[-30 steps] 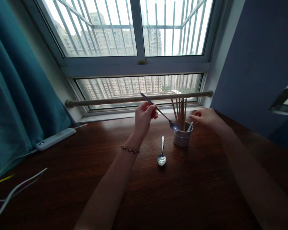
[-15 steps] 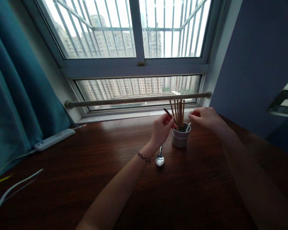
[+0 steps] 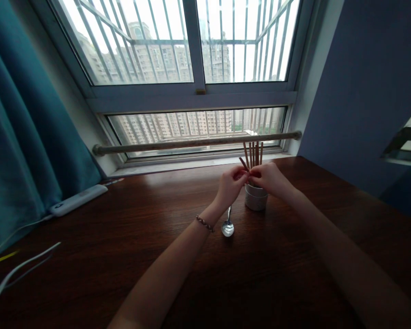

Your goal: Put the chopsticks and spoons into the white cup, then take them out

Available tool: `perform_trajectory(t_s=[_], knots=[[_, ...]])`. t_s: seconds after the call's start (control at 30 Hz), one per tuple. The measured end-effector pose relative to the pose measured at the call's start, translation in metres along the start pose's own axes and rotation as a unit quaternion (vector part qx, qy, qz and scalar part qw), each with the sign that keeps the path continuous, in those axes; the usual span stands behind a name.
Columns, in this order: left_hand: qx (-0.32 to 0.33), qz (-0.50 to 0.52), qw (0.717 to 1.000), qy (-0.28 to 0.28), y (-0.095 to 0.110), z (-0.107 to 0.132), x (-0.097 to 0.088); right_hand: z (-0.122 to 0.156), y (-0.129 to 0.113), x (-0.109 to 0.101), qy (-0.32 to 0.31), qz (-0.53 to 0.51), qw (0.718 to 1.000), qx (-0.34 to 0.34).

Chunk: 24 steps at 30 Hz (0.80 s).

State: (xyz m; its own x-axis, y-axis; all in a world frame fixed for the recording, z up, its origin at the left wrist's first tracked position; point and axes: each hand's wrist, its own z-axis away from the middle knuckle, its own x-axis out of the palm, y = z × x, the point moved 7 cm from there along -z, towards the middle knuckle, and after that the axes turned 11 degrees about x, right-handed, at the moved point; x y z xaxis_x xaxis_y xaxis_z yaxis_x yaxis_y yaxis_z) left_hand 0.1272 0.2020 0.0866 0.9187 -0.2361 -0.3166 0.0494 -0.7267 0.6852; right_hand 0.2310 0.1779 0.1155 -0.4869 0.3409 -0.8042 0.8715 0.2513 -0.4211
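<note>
My left hand is closed in a pinch on a dark wooden chopstick, whose upper end slants out to the left above the fingers. My right hand meets it from the other side, fingertips pinched at the same chopstick. Its lower part is hidden by the fingers. Just behind both hands, several chopsticks stand in a light grey ribbed cup, whose rim is mostly covered. A shiny metal spoon lies on the table below my left hand, bowl towards me.
The dark wooden table reaches the window sill, with a metal rail across it. At left are a teal curtain, a white power strip and a white cable. A blue wall rises at right.
My right hand has moved left, from beside the cup to my left hand's fingertips, and has closed at the chopstick. My left hand stays nearly in place.
</note>
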Motion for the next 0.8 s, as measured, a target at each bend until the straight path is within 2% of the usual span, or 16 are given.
perform_trajectory(t_s=[0.1,0.17,0.3,0.4,0.5,0.63,0.8], knots=[[-0.052,-0.115,0.991,-0.042,-0.010,0.003,-0.003,-0.004,0.010,-0.012,0.039,0.046,0.998,0.032],[-0.102,-0.208,0.968,-0.097,-0.023,0.010,-0.005,-0.006,0.021,-0.020,0.056,0.059,0.994,0.072],[-0.209,-0.333,0.888,-0.237,-0.053,0.032,-0.004,-0.010,0.046,-0.020,0.030,0.027,0.984,0.171],[-0.257,-0.379,0.832,-0.313,-0.066,0.044,-0.002,-0.011,0.055,-0.015,0.015,0.018,0.982,0.189],[-0.282,-0.400,0.795,-0.359,-0.073,0.049,0.000,-0.012,0.061,-0.011,0.009,0.023,0.980,0.196],[-0.301,-0.396,0.780,-0.381,-0.081,0.053,0.000,-0.013,0.070,-0.009,0.008,0.020,0.977,0.211],[-0.317,-0.350,0.794,-0.382,-0.097,0.058,-0.002,-0.015,0.081,-0.008,0.018,0.022,0.973,0.231]])
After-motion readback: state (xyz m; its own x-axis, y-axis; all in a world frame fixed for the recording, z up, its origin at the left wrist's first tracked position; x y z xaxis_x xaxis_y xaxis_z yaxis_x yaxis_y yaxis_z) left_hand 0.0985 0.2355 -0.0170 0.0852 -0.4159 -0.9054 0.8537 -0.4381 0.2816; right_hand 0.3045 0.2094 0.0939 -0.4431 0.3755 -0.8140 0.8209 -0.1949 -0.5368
